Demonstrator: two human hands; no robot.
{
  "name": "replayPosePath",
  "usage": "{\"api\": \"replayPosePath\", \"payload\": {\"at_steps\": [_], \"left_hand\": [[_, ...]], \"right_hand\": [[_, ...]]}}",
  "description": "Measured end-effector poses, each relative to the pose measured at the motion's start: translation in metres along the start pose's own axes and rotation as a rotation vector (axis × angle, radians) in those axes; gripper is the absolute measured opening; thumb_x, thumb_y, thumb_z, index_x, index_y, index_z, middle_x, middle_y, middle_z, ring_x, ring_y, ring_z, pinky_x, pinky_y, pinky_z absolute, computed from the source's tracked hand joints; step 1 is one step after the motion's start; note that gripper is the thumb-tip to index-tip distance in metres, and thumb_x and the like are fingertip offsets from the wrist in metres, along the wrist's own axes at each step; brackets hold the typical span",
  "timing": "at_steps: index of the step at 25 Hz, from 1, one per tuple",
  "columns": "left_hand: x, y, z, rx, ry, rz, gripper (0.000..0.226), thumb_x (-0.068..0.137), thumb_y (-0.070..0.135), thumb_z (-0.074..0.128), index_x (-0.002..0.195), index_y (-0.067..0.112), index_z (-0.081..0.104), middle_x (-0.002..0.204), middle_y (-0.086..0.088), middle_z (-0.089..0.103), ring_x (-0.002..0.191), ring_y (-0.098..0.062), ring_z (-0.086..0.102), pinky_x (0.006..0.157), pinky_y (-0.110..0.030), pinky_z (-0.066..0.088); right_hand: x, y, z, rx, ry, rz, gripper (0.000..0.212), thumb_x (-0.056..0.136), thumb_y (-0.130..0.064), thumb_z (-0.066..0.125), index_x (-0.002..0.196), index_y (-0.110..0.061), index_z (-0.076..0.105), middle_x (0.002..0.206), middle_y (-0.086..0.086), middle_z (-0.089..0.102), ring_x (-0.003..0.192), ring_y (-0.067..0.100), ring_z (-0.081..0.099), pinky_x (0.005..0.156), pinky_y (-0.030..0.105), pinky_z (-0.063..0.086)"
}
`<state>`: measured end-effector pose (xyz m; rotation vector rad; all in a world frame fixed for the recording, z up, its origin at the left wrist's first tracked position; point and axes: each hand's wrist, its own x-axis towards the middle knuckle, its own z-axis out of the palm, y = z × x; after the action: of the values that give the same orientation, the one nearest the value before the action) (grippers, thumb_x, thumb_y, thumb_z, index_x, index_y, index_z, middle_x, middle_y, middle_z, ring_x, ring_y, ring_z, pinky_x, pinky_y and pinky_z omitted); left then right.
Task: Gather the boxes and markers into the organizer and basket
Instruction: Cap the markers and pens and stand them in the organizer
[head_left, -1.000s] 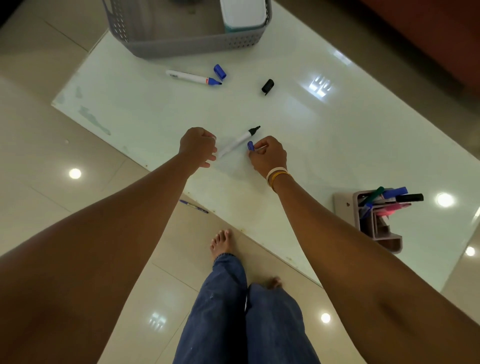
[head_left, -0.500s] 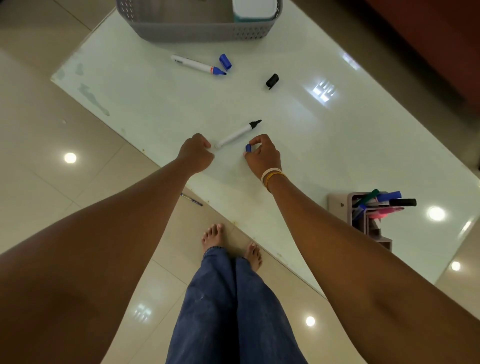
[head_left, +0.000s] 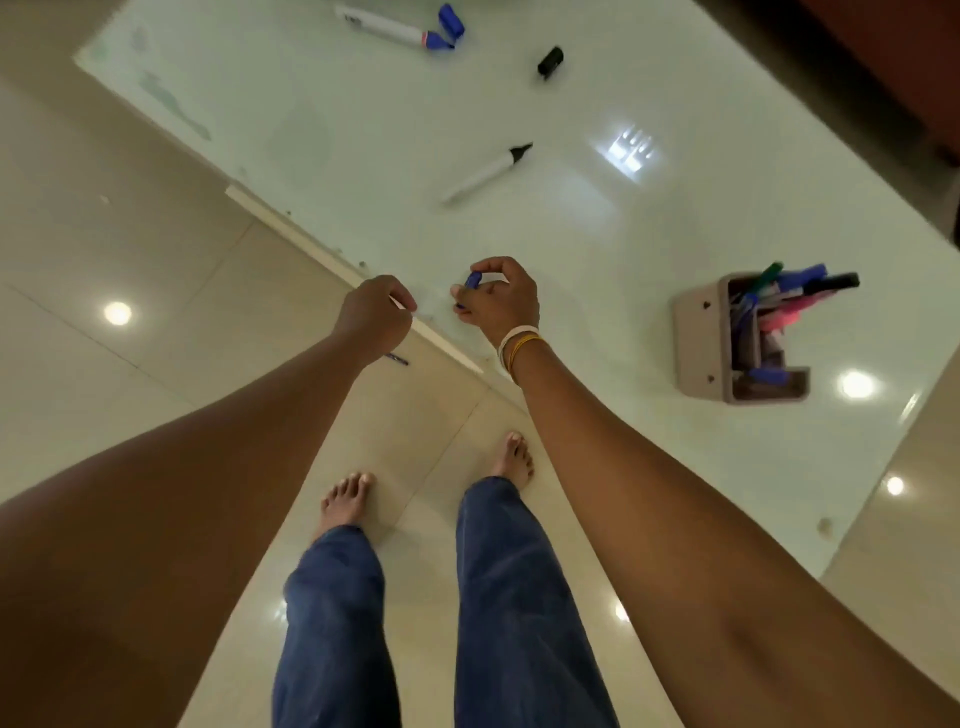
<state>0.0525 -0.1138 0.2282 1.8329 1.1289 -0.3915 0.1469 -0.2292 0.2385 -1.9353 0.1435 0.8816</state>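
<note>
— Blue cap (head_left: 471, 280) pinched between thumb and fingertips of right hand (head_left: 501, 301), over near edge of white table (head_left: 675, 182)?

— Yes. Left hand (head_left: 375, 312) closed on a white marker (head_left: 415, 317), mostly hidden, blurred.

— And elsewhere?

— Uncapped black-tipped marker (head_left: 485, 174) flat on table, well apart. Blue marker (head_left: 387, 28) with loose blue cap (head_left: 451, 20) at far end, black cap (head_left: 550, 61) near. Organizer (head_left: 698, 338) at right, full of markers.

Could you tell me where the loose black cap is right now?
The black cap lies on the white table near the top of the head view, right of the blue-tipped marker.
</note>
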Motion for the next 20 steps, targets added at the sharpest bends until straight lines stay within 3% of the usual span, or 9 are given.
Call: {"api": "replayPosePath", "payload": {"at_steps": [2,4,6,9,12,14,18,20], "left_hand": [[-0.011,-0.020,-0.008,0.086,-0.120,0.000,0.022,0.082,0.003,0.048,0.081,0.020,0.063,0.101,-0.011,0.069,0.090,-0.031,0.067,0.066,-0.029,0.050],[-0.019,-0.042,-0.016,0.133,-0.118,0.007,0.023,0.083,0.004,0.048,0.082,0.019,0.065,0.103,-0.010,0.071,0.094,-0.030,0.068,0.072,-0.030,0.051],[-0.023,-0.071,-0.015,0.169,-0.123,0.006,0.024,0.085,0.006,0.046,0.086,0.018,0.068,0.100,-0.011,0.072,0.090,-0.030,0.069,0.067,-0.029,0.052],[-0.008,-0.118,0.009,0.187,-0.156,-0.044,0.024,0.089,0.008,0.046,0.098,0.011,0.069,0.096,-0.013,0.071,0.081,-0.027,0.065,0.055,-0.028,0.050],[0.033,-0.166,0.051,0.261,-0.203,-0.016,0.024,0.090,0.009,0.048,0.103,0.007,0.068,0.101,-0.017,0.070,0.082,-0.029,0.063,0.058,-0.031,0.051],[0.067,-0.197,0.083,0.395,-0.202,0.107,0.024,0.090,0.009,0.051,0.109,0.005,0.065,0.110,-0.020,0.067,0.090,-0.034,0.064,0.071,-0.035,0.054],[0.154,-0.247,0.131,0.655,-0.172,0.343,0.033,0.091,0.013,0.053,0.124,0.013,0.050,0.120,-0.019,0.057,0.102,-0.035,0.059,0.087,-0.043,0.052],[0.191,-0.266,0.146,0.796,-0.174,0.433,0.038,0.092,0.017,0.054,0.129,0.015,0.045,0.125,-0.019,0.054,0.110,-0.038,0.056,0.091,-0.048,0.050]], "right_hand": [[-0.029,0.027,0.020,-0.001,0.109,-0.040,0.026,0.073,-0.013,0.077,0.084,-0.028,0.058,0.065,0.005,0.070,0.064,0.020,0.072,0.077,0.041,0.060],[-0.054,0.054,0.043,0.001,0.217,-0.066,0.025,0.074,-0.018,0.075,0.082,-0.032,0.056,0.066,0.003,0.071,0.067,0.019,0.072,0.074,0.032,0.058],[-0.072,0.084,0.060,0.026,0.302,-0.048,0.022,0.076,-0.018,0.074,0.086,-0.026,0.055,0.069,0.005,0.072,0.069,0.018,0.069,0.065,0.021,0.051],[-0.065,0.130,0.076,0.064,0.382,-0.008,0.022,0.077,-0.017,0.074,0.087,-0.020,0.054,0.073,0.006,0.071,0.070,0.019,0.068,0.060,0.021,0.046],[-0.033,0.184,0.103,-0.045,0.322,-0.060,0.022,0.077,-0.015,0.074,0.085,-0.018,0.053,0.072,-0.001,0.065,0.075,0.021,0.067,0.066,0.026,0.051],[-0.003,0.229,0.120,-0.175,0.231,-0.141,0.020,0.078,-0.014,0.072,0.086,-0.017,0.054,0.072,-0.001,0.065,0.073,0.021,0.065,0.069,0.029,0.053],[0.073,0.298,0.143,-0.341,0.152,-0.252,0.019,0.080,-0.015,0.072,0.090,-0.017,0.055,0.065,-0.003,0.060,0.063,0.016,0.057,0.057,0.021,0.043],[0.105,0.321,0.148,-0.362,0.134,-0.277,0.019,0.081,-0.016,0.071,0.088,-0.019,0.053,0.061,-0.007,0.056,0.062,0.014,0.055,0.059,0.021,0.044]]}}
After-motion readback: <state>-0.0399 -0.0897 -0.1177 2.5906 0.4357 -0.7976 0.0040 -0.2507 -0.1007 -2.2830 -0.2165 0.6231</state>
